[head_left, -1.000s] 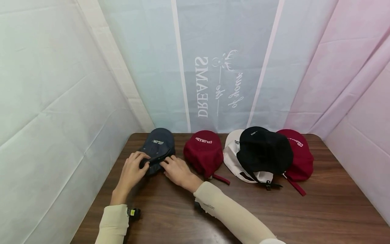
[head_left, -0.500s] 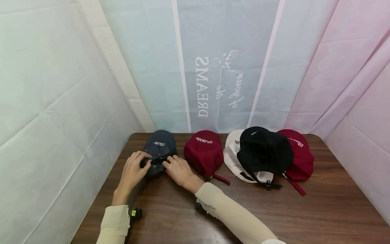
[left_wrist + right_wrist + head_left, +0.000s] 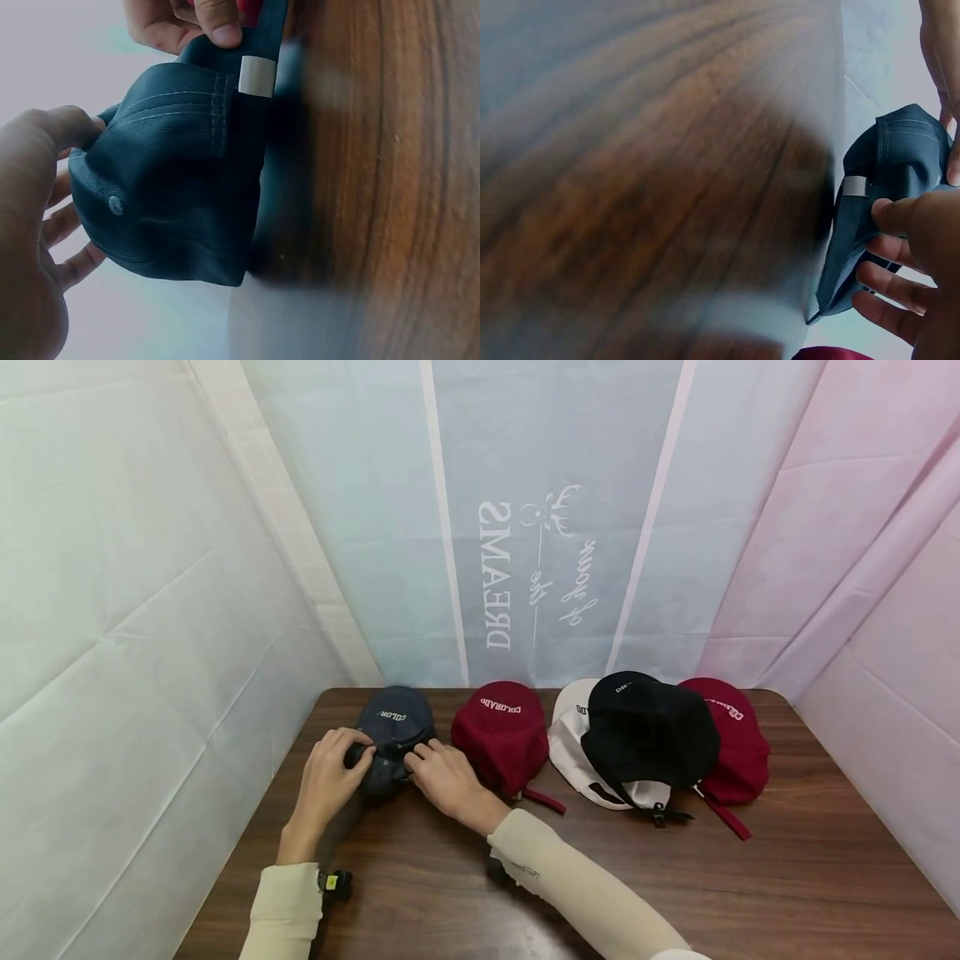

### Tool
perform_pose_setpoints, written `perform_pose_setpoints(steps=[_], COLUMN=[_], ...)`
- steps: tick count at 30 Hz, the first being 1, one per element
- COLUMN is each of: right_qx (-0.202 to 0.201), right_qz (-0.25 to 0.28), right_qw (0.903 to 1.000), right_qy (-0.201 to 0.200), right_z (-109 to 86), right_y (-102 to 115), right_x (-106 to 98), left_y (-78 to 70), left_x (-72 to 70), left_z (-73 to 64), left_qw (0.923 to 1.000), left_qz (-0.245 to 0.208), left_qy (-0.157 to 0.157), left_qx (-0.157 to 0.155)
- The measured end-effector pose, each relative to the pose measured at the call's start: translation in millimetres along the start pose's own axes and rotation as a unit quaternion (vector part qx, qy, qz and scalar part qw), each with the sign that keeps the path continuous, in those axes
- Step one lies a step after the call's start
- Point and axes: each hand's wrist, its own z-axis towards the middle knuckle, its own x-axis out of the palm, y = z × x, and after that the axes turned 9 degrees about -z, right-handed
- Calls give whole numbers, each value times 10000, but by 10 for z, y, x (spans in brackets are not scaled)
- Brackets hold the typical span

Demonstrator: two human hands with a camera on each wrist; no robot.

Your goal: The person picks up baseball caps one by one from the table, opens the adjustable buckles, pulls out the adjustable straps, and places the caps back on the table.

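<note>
A dark navy baseball cap (image 3: 392, 717) with pale lettering lies at the table's back left, brim side toward the back curtain. My left hand (image 3: 327, 777) pinches the fabric of its crown from the left; in the left wrist view the thumb and fingers (image 3: 79, 266) sit at the crown's far side. On the other side, my right hand (image 3: 448, 782) holds the cap's back edge between thumb and fingers, close by the strap. A silver buckle (image 3: 257, 76) shows on that strap, and the right wrist view has the same buckle (image 3: 855, 186) beside my right thumb.
Just right of my hands sits a maroon cap (image 3: 501, 731), its strap trailing. Farther right, a white cap (image 3: 573, 743), a black cap (image 3: 652, 735) and another maroon cap (image 3: 742, 743) overlap. Fabric curtains (image 3: 360, 485) stand around the wooden table (image 3: 420, 893).
The navy cap has shifted slightly toward me and to the right, its crown folding down in the middle. My right hand has moved a little right with it; the left hand stays nearly in place.
</note>
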Motion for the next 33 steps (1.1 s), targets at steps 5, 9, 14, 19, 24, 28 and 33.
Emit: perform_pose_setpoints(steps=[5,9,14,19,24,28,33], right_qx=[32,49,48,71,98,159,265], right_qz=[215,404,560,656,779,875,1110], right_qw=[9997,9988,9968,9943,9913,9894,9855], right_qy=[-129,-273,-570,-842,-1052,-1152,-1258], right_z=[-41,-75,-112,-127,-155,-189,-230], right_y=[-58,-102,-154,-207,-252,-278,-304], right_x=[-46,-111,-204,-293,-377,-452,-592], left_y=[-61,-123,-200,-273,-343,-410,-511], left_x=[-6,-25,-54,-74,-95,-119,-153], left_z=[60,121,204,286,338,371,416], left_qw=[9998,9991,9985,9980,9973,9972,9976], left_qz=[-71,-116,-127,-201,-207,-211,-290], left_qy=[-102,-212,-271,-320,-362,-374,-339], left_qx=[148,337,460,515,597,608,535])
